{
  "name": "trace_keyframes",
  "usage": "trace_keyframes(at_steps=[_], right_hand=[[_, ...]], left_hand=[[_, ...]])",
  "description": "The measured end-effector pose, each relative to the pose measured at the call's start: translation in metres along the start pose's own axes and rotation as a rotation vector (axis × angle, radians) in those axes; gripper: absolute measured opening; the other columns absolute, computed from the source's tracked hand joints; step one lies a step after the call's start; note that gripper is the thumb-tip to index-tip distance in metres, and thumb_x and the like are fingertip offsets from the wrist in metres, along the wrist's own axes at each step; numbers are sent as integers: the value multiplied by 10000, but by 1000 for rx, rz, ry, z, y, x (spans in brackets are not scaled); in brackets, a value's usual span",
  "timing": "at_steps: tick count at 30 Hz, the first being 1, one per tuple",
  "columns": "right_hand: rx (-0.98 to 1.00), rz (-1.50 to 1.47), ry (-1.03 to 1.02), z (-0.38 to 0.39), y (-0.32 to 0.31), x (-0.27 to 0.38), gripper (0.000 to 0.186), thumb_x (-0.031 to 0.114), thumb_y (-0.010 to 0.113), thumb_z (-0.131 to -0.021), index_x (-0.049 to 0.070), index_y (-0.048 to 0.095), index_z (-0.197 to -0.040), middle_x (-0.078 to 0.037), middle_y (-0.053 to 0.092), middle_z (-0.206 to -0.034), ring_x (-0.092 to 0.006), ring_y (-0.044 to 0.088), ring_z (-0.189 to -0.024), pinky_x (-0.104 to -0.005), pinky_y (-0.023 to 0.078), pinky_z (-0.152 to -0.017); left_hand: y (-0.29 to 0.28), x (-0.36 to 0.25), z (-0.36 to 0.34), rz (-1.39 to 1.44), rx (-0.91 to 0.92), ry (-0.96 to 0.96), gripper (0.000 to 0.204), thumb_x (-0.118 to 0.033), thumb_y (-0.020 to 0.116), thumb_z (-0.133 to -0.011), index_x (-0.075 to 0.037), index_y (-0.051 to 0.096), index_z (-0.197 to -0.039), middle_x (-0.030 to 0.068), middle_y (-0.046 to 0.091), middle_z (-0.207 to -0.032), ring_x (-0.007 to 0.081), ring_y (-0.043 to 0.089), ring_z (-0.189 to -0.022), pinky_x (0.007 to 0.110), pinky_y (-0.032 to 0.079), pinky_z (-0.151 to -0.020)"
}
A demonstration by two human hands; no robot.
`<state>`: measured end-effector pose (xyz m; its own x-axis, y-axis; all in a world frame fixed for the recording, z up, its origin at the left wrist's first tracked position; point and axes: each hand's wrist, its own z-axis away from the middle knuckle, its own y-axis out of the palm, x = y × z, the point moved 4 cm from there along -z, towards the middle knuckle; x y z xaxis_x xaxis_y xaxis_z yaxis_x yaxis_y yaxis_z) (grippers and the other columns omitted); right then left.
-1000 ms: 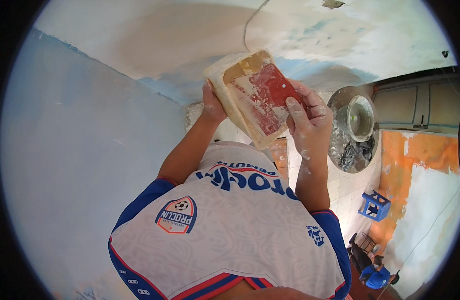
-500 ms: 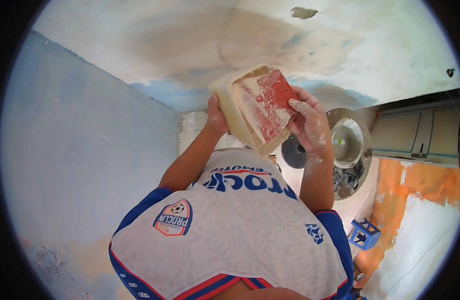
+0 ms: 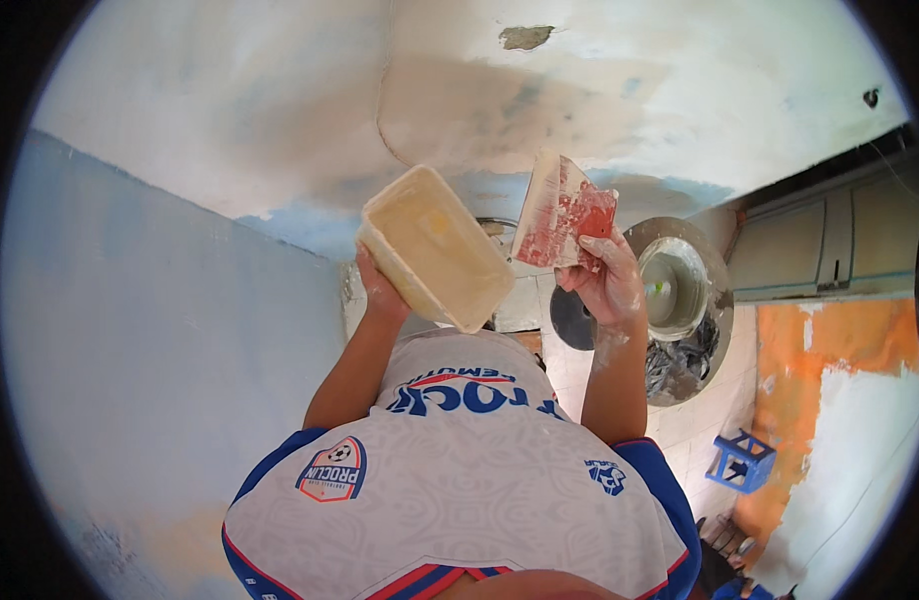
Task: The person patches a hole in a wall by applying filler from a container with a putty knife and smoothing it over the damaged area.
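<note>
My left hand grips a cream rectangular plastic tub by its left side. The tub is tilted so its inside shows, with a thin smear of pale filler on its floor and walls. In my right hand is a red plastic putty spreader, pinched at its lower right corner between thumb and fingers. White filler coats the spreader's left edge and streaks its face. The spreader is apart from the tub, to its right. Dried white filler speckles my right fingers and wrist.
Ahead stands a patched wall with a chipped spot. A blue-grey wall is at left. Below right, a round table bears a filler-coated bucket and a dark plastic bag. A blue stool stands farther right.
The spreader has come out of the tub and moved slightly right, upright. The tub has shifted left and down, its inside now in full view.
</note>
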<state>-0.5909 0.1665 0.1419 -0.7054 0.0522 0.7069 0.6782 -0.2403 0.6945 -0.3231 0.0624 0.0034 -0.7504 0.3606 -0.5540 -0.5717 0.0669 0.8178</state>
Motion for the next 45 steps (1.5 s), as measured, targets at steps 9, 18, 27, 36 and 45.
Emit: trace_keyframes(at_steps=[9,18,27,36,45], right_hand=[[-226,95,-67,-62,-16,-64,195,101,566,-926,12,636,-1086,-93,703,-830,-181,647,-598,-282,459,-508],[-951,897,-924,-155,24,-101,161,126,672,-899,44,609,-776,-51,529,-567,-167,532,-498,-361,450,-510],[-1123,1418,-1061,-231,36,-127,204,156,676,-851,52,579,-704,-162,602,-616,-386,608,-560,-485,473,-545],[-1189,1411,-1042,-200,13,-138,273,174,715,-842,87,531,-660,-171,574,-604,-393,584,-575,-481,464,-575],[-733,1523,-1173,-206,49,-172,272,154,711,-843,89,529,-652,-142,570,-591,-359,562,-518,-481,455,-541]], left_hand=[[-48,-49,-7,-12,-72,-64,789,-719,327,-997,-174,344,-1568,98,447,-1557,318,473,-1402,482,441,-1138],[-86,-147,-31,-102,39,26,766,-701,330,-1008,-163,364,-1552,90,468,-1532,306,484,-1385,468,444,-1131],[-127,-209,-35,-102,38,-18,773,-703,342,-1003,-162,368,-1555,88,462,-1539,310,484,-1389,474,454,-1127],[-159,-235,-31,-129,-38,-39,777,-711,398,-987,-193,350,-1564,58,427,-1567,307,470,-1401,486,450,-1131],[-170,-241,-37,-111,-7,-18,774,-718,373,-994,-194,350,-1564,55,423,-1572,299,458,-1409,480,420,-1157]])
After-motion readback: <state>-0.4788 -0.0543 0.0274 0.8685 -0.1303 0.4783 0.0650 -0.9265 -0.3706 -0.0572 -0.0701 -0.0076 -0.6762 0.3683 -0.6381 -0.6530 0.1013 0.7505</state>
